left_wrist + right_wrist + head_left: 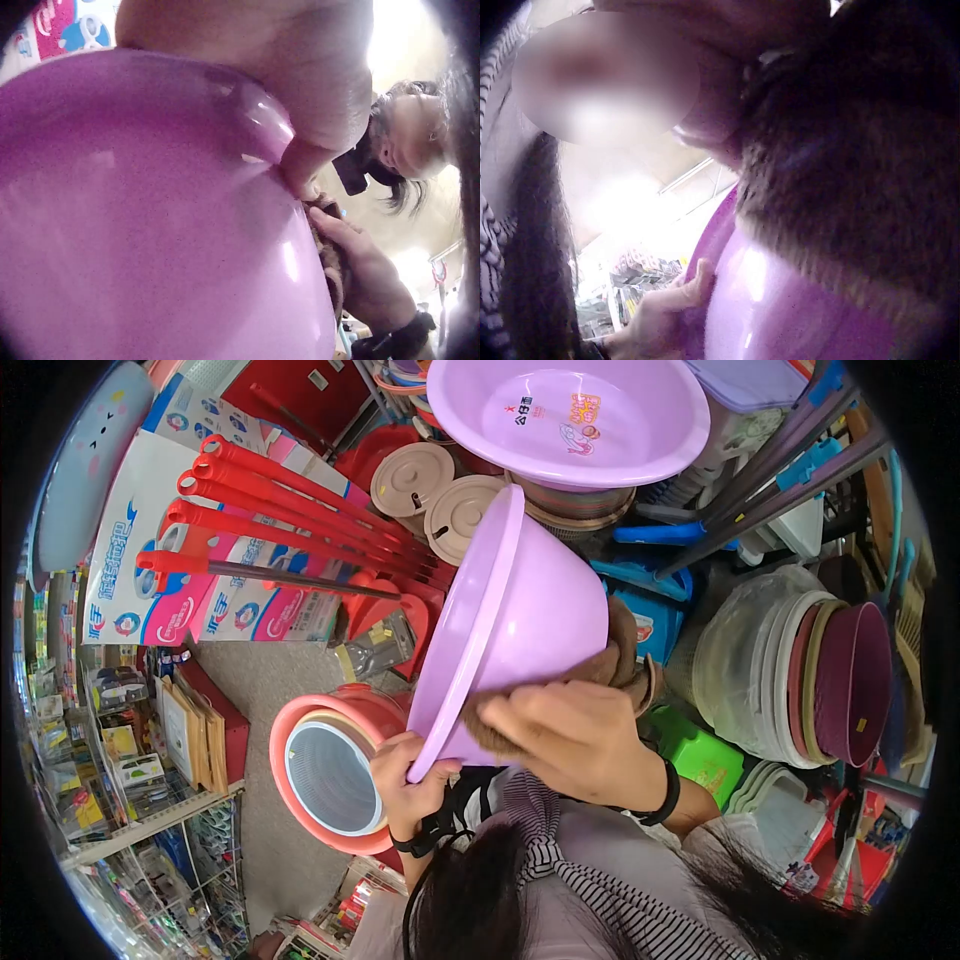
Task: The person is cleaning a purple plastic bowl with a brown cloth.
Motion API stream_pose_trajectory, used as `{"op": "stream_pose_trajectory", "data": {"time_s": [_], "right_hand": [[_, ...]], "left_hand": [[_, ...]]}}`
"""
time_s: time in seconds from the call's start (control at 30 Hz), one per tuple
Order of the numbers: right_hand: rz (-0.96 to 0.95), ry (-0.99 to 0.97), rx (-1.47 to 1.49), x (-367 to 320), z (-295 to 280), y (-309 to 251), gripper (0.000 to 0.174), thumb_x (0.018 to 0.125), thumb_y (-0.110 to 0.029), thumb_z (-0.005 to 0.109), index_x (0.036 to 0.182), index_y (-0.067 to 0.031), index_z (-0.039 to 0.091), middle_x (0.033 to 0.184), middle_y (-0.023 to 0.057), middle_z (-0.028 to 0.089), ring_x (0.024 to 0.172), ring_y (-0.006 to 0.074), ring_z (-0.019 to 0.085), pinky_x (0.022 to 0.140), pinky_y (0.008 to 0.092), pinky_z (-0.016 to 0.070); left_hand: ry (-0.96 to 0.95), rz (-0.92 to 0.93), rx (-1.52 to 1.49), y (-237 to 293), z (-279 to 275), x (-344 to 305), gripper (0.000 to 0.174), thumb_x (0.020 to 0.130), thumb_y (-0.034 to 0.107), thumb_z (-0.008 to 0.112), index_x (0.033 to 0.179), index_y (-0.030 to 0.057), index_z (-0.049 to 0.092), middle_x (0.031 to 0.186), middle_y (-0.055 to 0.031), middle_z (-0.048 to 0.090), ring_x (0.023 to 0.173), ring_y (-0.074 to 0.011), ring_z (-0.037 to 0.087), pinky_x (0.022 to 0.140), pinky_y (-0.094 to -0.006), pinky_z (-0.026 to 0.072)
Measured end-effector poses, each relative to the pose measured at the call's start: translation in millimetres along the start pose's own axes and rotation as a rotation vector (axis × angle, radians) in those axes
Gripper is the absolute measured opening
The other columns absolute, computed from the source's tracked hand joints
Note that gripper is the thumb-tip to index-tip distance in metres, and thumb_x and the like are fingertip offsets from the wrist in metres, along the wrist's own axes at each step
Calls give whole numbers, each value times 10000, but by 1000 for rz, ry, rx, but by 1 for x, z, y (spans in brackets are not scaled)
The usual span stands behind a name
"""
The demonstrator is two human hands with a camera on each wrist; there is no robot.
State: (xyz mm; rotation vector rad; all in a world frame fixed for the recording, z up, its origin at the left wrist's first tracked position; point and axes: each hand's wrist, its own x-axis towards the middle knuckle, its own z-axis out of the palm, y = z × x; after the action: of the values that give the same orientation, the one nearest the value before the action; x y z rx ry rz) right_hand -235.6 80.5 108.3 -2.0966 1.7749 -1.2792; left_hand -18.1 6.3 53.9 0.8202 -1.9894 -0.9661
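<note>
A purple plastic basin (540, 600) is tilted on its side in front of the person, its underside facing right in the head view. The left hand (412, 785) grips its rim at the lower left, thumb on the outer side. The right hand (580, 740) holds a brown fuzzy cloth (490, 735) against the basin's outer wall, fingers bent over it. In the left wrist view the basin (150, 210) fills much of the picture, with the cloth (330, 255) at its edge. The right wrist view shows the cloth (855, 172) close up, covering part of the basin.
Another purple basin (570, 420) lies on a stack at the top. Red-handled poles (290, 500) lean at the left beside printed boxes (130, 560). Nested tubs (335, 760) stand below the held basin, stacked basins (850, 680) at the right, and shelves (130, 760) at the far left.
</note>
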Motion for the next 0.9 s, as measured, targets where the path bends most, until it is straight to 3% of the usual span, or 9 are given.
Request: {"op": "stream_pose_trajectory", "data": {"time_s": [0.07,0.2,0.27,0.3,0.4,0.47,0.67,0.83,0.9], "right_hand": [[-99,-96,62,-3,-4,6,472,651,-115,734,1098,-2,633,868,38,574,706,161,614,574,301,490],[-16,212,-12,11,-29,16,402,668,-42,745,1048,55,655,901,119,593,729,238,599,581,308,500],[347,368,138,9,-24,13,403,691,37,725,1085,62,644,904,128,597,724,251,590,619,287,486],[271,353,79,18,-26,12,385,715,88,697,1095,65,638,897,137,592,741,254,598,647,289,477],[198,251,46,22,-13,10,393,736,37,710,1120,42,622,859,123,574,664,256,603,586,326,486],[166,291,7,18,-4,13,406,723,2,727,1116,19,627,849,104,573,617,250,593,549,324,481],[-61,149,-32,9,-9,16,433,662,-49,720,1086,-3,647,833,58,587,625,185,602,517,309,475],[89,308,-92,20,-15,30,401,680,-49,708,1074,-4,649,793,76,550,599,203,576,509,325,466],[-8,163,-26,11,-15,21,386,681,-38,701,1063,-18,655,808,74,560,602,198,579,509,323,463]], "left_hand": [[17,10,19,-1,-1,0,295,705,201,851,739,16,623,538,-56,550,456,-187,523,465,-300,379],[-2,-15,6,-1,-2,-3,280,692,184,850,741,18,630,539,-56,553,454,-185,518,458,-296,370],[11,-17,12,-1,0,-2,277,684,179,851,743,18,634,540,-57,557,455,-182,518,454,-294,367],[-7,4,-18,-1,0,-1,266,672,159,850,749,19,637,549,-60,569,457,-185,523,457,-297,372],[-46,18,-66,1,5,-2,252,654,123,844,764,19,643,572,-65,596,461,-193,531,469,-303,387],[-66,11,-85,5,10,-2,247,650,105,840,773,19,645,586,-66,612,462,-198,535,477,-308,397],[-108,33,-88,6,10,1,236,644,70,827,791,28,647,631,-70,650,478,-213,565,495,-311,417],[-178,51,-70,10,12,4,234,648,62,821,805,22,653,634,-68,653,473,-212,564,496,-311,420],[-169,50,-50,10,11,4,233,650,61,820,811,22,656,635,-66,654,471,-211,563,494,-310,418]]}}
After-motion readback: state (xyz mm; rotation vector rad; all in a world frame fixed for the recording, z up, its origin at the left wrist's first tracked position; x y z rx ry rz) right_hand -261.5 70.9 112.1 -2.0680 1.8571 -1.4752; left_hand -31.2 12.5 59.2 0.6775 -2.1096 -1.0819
